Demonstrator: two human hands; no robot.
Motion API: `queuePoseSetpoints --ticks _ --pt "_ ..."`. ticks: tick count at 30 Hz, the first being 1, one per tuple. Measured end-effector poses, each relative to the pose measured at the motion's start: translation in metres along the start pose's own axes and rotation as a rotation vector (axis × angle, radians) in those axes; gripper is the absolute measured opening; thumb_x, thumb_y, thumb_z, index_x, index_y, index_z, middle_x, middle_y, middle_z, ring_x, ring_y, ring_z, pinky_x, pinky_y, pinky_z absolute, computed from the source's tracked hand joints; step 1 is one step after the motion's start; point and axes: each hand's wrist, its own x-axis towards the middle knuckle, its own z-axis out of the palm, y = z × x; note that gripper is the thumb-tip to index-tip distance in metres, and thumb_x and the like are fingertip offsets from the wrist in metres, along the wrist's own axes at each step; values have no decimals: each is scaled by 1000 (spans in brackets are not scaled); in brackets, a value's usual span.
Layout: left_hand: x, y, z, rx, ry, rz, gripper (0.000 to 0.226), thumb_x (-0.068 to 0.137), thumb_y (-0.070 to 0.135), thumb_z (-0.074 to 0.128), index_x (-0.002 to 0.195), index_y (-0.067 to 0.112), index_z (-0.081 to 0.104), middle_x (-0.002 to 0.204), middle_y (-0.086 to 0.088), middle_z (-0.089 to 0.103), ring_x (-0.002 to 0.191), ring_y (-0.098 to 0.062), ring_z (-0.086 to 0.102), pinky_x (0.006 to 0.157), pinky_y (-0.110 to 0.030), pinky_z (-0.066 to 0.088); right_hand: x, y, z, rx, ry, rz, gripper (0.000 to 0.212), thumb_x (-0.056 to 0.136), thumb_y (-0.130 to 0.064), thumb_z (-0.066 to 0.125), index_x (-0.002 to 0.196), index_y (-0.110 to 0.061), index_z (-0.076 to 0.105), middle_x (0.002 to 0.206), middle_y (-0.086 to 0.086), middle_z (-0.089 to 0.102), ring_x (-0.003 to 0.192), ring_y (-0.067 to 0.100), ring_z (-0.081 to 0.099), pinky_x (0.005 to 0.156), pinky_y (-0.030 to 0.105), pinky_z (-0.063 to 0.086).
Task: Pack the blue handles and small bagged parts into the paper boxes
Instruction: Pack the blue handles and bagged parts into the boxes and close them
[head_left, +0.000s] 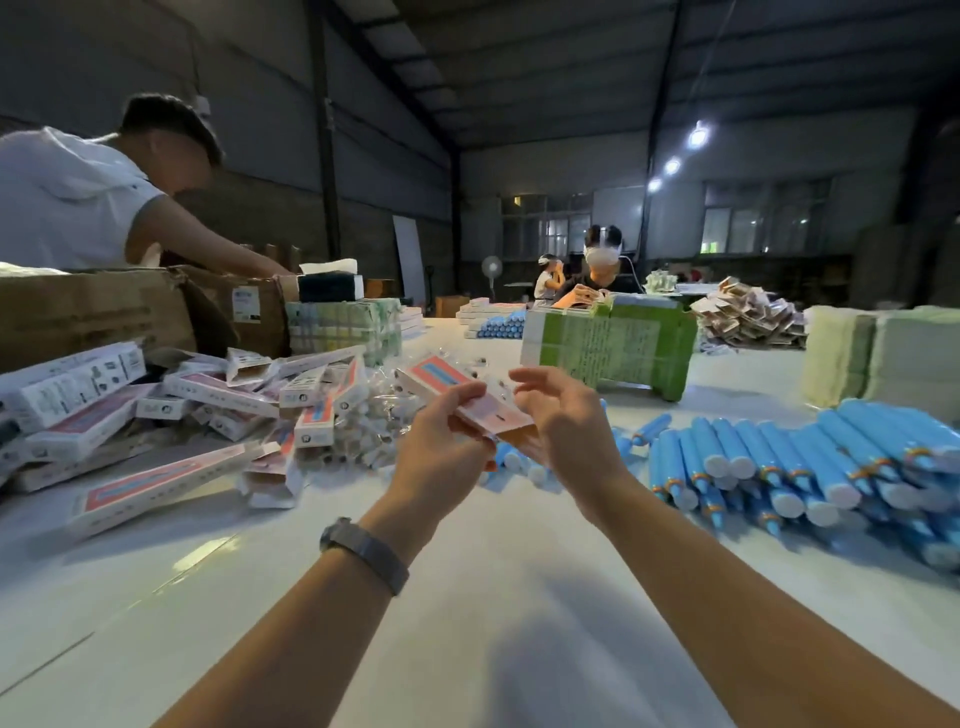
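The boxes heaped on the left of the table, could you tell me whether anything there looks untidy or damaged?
Yes. The paper boxes lie in a jumbled heap at all angles, several with end flaps open. Behind them the big cardboard carton has a torn, sagging edge. The blue handles on the right lie more evenly.

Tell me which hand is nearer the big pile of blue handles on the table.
Right. The right hand hovers beside the held paper box, just left of the pile of blue handles. The left hand grips the box farther left, with the right hand between it and the pile.
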Motion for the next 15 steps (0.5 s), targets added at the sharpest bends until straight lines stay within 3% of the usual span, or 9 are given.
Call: queuePoseSetpoints --ticks 2,4,6,9,12,15 --pt "-1 -13 7 339 84 181 42 88 13 71 125 29 62 97 0 70 84 -21 68 72 -38 58 1 2 -10 -164 -38 20 23 84 -17 57 101 -26 69 100 -2 67 93 20 70 76 38 60" --pt "-2 -22 6 621 192 307 32 87 41 70 119 37 66 87 3 69 85 -24 67 71 -37 54 5 -3 -19 -182 -100 21 19 87 -21 58 101 -29 69 96 -5 68 78 8 71 59 27 56" --pt "-3 -29 2 714 270 372 32 84 56 67 113 42 69 85 1 73 84 -28 68 67 -34 52 10 -10 -30 -112 -102 0 18 86 -28 56 98 -30 69 92 -4 70 69 5 69 51 23 51" --pt "-2 -36 -7 699 315 425 32 80 61 68 105 40 73 81 2 74 76 -30 68 59 -31 47 21 -6 -50 -86 49 -25 18 88 -33 51 94 -28 68 89 0 70 74 14 68 52 24 51" --pt "-1 -39 -9 694 305 387 44 78 68 60 89 29 77 71 0 70 63 -28 60 52 -28 43 31 27 -67 -513 146 -10 17 93 -26 52 102 -29 67 98 -1 69 90 20 64 73 30 51" --pt "1 -41 -8 573 302 363 53 81 66 62 75 14 73 69 -6 69 59 -30 54 51 -34 45 30 69 -76 -1153 -122 134 41 93 -25 48 132 -33 55 132 3 58 123 29 48 100 40 43"
